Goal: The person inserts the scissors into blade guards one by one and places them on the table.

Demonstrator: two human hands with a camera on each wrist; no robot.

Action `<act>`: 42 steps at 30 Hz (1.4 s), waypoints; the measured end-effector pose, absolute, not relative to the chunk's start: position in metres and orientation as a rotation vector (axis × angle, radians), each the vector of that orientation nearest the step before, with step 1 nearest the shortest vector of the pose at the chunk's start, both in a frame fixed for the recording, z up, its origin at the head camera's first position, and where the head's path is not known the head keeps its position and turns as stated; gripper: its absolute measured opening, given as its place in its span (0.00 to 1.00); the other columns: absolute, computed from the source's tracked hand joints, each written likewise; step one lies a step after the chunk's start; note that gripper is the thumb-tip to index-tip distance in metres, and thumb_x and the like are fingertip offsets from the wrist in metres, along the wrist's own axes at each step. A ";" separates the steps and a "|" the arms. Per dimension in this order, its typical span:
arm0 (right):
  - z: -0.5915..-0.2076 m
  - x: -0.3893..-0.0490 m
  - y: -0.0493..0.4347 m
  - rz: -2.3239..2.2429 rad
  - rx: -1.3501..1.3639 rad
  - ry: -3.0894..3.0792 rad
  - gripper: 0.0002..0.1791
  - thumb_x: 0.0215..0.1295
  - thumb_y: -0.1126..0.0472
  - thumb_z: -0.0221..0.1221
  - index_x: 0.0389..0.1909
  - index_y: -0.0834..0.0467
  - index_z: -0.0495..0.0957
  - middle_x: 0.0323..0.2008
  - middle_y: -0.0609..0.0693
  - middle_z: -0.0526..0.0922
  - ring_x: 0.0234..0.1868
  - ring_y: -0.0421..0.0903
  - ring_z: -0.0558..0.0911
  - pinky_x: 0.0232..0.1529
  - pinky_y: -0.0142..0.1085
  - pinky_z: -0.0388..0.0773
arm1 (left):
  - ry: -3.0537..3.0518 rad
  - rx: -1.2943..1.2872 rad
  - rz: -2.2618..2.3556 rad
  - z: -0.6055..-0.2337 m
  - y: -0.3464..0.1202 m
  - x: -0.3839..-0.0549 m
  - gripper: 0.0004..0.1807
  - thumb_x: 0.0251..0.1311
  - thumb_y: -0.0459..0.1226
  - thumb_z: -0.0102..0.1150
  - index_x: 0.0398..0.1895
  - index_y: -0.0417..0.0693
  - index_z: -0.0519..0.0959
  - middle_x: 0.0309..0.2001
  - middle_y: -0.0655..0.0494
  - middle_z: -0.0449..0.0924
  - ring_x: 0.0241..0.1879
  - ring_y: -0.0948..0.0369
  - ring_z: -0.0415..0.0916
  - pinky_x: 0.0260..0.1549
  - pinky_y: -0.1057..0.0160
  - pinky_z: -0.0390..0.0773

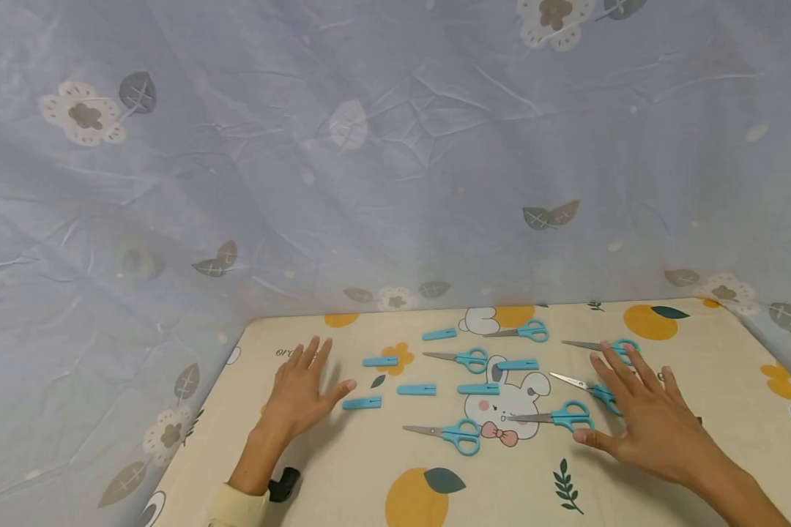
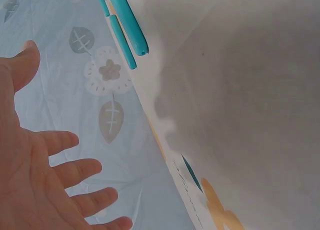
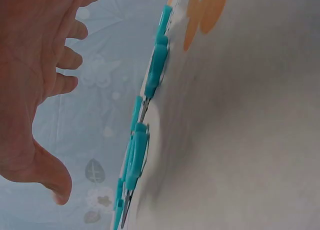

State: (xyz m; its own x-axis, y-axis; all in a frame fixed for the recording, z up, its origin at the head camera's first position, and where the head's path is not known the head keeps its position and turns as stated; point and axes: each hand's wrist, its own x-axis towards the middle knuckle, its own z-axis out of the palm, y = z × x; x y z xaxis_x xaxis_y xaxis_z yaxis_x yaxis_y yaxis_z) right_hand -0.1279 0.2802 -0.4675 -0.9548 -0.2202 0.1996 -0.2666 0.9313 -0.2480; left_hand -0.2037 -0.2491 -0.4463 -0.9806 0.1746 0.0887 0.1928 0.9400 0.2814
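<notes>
Several scissors with light blue handles lie spread on the table, among them one pair near the front and another farther back. Several blue blade covers lie among them; one cover is just right of my left thumb. My left hand hovers over the table's left side, fingers spread and holding nothing. At the right, my right hand is also spread and holds nothing, overlapping the handles of two scissors in the head view. Closest to its thumb is a pair of scissors. In the right wrist view, scissors handles lie below the palm.
A cream tablecloth printed with oranges, leaves and a rabbit covers the table. Pale blue flowered fabric hangs behind it and along its left and right sides. A small black object shows at my left wrist.
</notes>
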 end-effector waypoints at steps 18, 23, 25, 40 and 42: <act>-0.458 -0.126 0.249 0.553 0.434 -2.986 0.69 0.56 0.22 0.69 0.87 0.58 0.52 0.87 0.60 0.52 0.87 0.66 0.47 0.82 0.70 0.42 | -2.975 -0.408 -0.641 -0.452 -0.246 -0.207 0.43 0.74 0.58 0.63 0.83 0.46 0.64 0.81 0.37 0.63 0.79 0.34 0.63 0.72 0.31 0.69; -0.454 -0.127 0.240 0.603 0.480 -2.977 0.67 0.56 0.22 0.69 0.86 0.56 0.55 0.85 0.59 0.59 0.83 0.67 0.56 0.73 0.74 0.59 | -2.967 -0.422 -0.655 -0.452 -0.244 -0.207 0.40 0.73 0.55 0.66 0.80 0.47 0.68 0.79 0.38 0.68 0.77 0.36 0.67 0.72 0.33 0.70; -0.454 -0.127 0.236 0.618 0.506 -2.968 0.65 0.56 0.23 0.69 0.86 0.55 0.57 0.84 0.58 0.60 0.82 0.68 0.59 0.72 0.74 0.60 | -2.965 -0.426 -0.673 -0.453 -0.243 -0.207 0.38 0.72 0.54 0.67 0.79 0.47 0.70 0.78 0.38 0.70 0.77 0.36 0.68 0.72 0.33 0.70; -0.450 -0.127 0.205 0.729 0.608 -2.979 0.59 0.57 0.28 0.73 0.83 0.52 0.64 0.81 0.56 0.67 0.79 0.67 0.67 0.72 0.71 0.66 | -2.968 -0.456 -0.851 -0.453 -0.244 -0.205 0.33 0.70 0.47 0.71 0.75 0.47 0.76 0.72 0.42 0.78 0.68 0.41 0.78 0.65 0.38 0.79; -0.450 -0.128 0.201 0.753 0.630 -2.983 0.58 0.57 0.30 0.74 0.83 0.53 0.64 0.81 0.56 0.67 0.79 0.66 0.67 0.72 0.71 0.66 | -2.973 -0.460 -0.874 -0.453 -0.244 -0.205 0.32 0.70 0.46 0.71 0.74 0.47 0.77 0.71 0.44 0.79 0.64 0.43 0.81 0.61 0.40 0.81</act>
State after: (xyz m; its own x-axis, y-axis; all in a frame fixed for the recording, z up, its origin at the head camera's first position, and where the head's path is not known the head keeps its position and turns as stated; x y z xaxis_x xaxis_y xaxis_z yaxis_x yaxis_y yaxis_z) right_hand -0.1277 0.2009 -0.4497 -0.9196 -0.3807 0.0969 -0.3811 0.8046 -0.4555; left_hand -0.2049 -0.2436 -0.4534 -0.9569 0.2760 0.0906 0.2811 0.8011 0.5284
